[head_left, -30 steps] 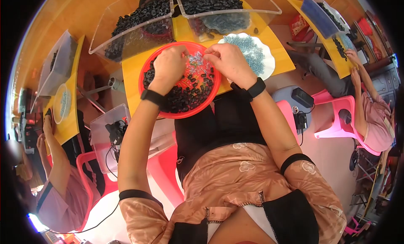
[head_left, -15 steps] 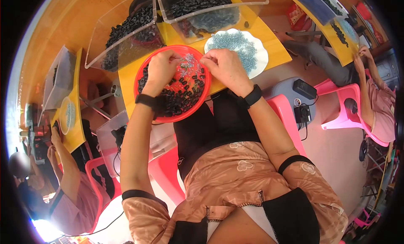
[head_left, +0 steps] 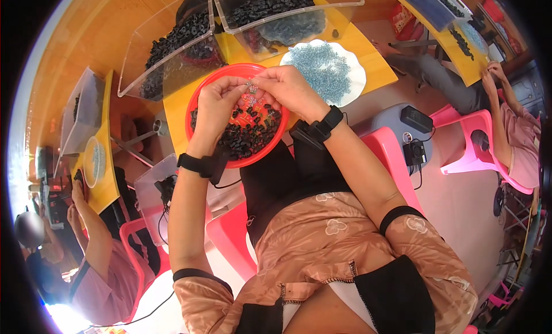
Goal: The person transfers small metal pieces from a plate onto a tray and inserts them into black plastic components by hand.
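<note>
A red round basin (head_left: pixel 283 124) sits at the near edge of the yellow table, with black pieces (head_left: pixel 247 139) in its lower part and small clear pieces (head_left: pixel 250 101) near its top. Over the basin's left side is my left hand (head_left: pixel 217 104), its thumb and fingertips pinched together. My right hand (head_left: pixel 287 88) is over the upper right of the basin, fingers also pinched, close to the left fingertips. Whatever lies between the fingers of either hand is too small to make out. Right of the basin is a white scalloped plate (head_left: pixel 357 75) of small bluish clear pieces.
Two clear bins (head_left: pixel 172 52) (head_left: pixel 287 17) of black parts stand at the table's back. People sit at side tables, a co-worker's arm (head_left: pixel 95 219) on the left and another's hands (head_left: pixel 495 72) on the right. A grey case (head_left: pixel 388 120) with black adapters is beside a pink chair (head_left: pixel 391 161).
Both hands have come closer together over the basin, my right hand moving left from the plate side. The camera view has also shifted slightly since the first frame.
</note>
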